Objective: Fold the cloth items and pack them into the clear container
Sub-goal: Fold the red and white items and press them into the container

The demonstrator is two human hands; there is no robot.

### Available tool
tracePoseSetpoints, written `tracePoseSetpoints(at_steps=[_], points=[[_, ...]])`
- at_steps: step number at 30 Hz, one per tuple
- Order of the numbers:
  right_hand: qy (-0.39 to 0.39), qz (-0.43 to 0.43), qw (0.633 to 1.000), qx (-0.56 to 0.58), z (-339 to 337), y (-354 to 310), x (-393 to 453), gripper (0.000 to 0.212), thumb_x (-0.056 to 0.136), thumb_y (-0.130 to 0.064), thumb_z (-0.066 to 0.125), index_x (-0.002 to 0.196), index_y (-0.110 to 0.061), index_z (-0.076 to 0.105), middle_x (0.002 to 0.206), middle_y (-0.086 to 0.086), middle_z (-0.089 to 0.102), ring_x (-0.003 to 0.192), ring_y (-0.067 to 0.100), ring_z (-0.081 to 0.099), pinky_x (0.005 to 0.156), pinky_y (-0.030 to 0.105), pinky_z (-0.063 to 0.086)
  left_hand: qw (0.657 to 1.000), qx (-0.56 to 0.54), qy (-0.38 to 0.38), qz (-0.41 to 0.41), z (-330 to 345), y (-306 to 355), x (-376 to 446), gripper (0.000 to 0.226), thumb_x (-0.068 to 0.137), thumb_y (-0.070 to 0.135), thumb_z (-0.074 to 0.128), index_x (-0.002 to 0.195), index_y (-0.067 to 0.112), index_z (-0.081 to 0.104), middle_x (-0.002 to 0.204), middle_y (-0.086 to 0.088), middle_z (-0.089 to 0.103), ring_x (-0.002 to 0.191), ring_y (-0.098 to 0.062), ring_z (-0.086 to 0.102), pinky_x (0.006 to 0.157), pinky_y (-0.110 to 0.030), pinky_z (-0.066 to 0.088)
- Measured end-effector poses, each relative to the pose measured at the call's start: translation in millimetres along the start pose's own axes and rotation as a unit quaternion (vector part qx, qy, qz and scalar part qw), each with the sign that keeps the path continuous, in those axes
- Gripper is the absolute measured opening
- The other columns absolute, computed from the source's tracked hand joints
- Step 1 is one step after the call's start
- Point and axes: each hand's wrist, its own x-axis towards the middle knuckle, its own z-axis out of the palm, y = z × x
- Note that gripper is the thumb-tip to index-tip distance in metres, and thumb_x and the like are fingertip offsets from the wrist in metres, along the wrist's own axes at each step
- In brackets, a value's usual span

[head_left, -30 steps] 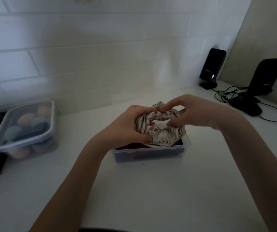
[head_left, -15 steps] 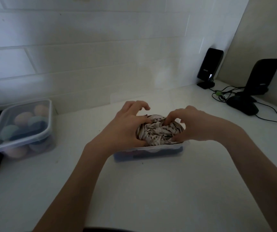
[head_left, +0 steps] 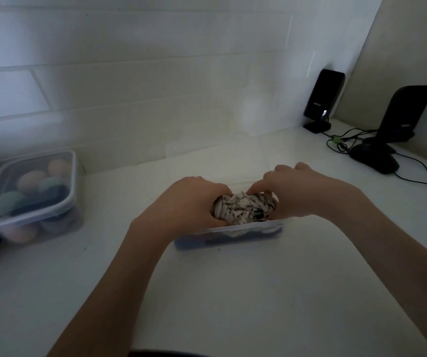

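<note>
A small clear container [head_left: 229, 237] sits at the middle of the white counter. A bunched white cloth with dark stripes [head_left: 243, 208] lies in its top, above darker items seen through the wall. My left hand [head_left: 189, 204] grips the cloth's left side, fingers curled over it. My right hand [head_left: 300, 191] holds the right side, its fingertips tucked down into the cloth. Both hands press the bundle into the container. The container's far rim is hidden behind my hands.
A lidded clear box [head_left: 30, 194] of pastel rounded items stands at the left by the tiled wall. At the back right stand a black speaker [head_left: 322, 99], a black stand [head_left: 403, 114], a dark mouse [head_left: 374, 161] and cables [head_left: 341, 144].
The cloth bundle, held above the container a second ago, has gone down into it. Both hands have dropped with it and closed in over its sides.
</note>
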Motion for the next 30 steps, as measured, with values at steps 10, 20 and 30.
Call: tracePoseSetpoints(at_steps=[10,20,30], points=[[-0.123,0.014,0.986,-0.114,-12.3,-25.7,19.5,0.035,0.081,-0.022,0.061,0.115,-0.025,0.055,0.083,-0.005,0.057,0.077,0.018,0.054,0.064,0.03,0.039,0.996,0.043,-0.081,-0.023,2.9,-1.4,4.6,0.063,0.077,0.059,0.06,0.127,0.029,0.036,0.111,-0.004,0.065,0.096,-0.028,0.053,0.083,-0.031,0.035],[-0.168,0.008,0.983,-0.078,-8.7,-29.1,29.6,0.035,0.083,-0.019,0.06,0.117,-0.021,0.053,0.066,-0.009,0.057,0.055,0.007,0.056,0.054,0.024,0.043,0.986,0.072,-0.149,-0.025,0.2,10.8,13.2,0.062,0.084,0.036,0.063,0.128,0.011,0.026,0.107,-0.014,0.06,0.094,-0.032,0.055,0.073,-0.035,0.039],[-0.12,0.007,0.993,0.004,-12.2,-25.1,13.0,0.036,0.082,-0.017,0.061,0.117,-0.017,0.055,0.072,-0.006,0.051,0.058,0.011,0.053,0.049,0.02,0.039,0.971,0.008,-0.23,-0.056,-5.3,12.5,19.7,0.075,0.079,0.025,0.068,0.131,0.008,0.016,0.105,-0.018,0.062,0.083,-0.031,0.056,0.078,-0.045,0.051]])
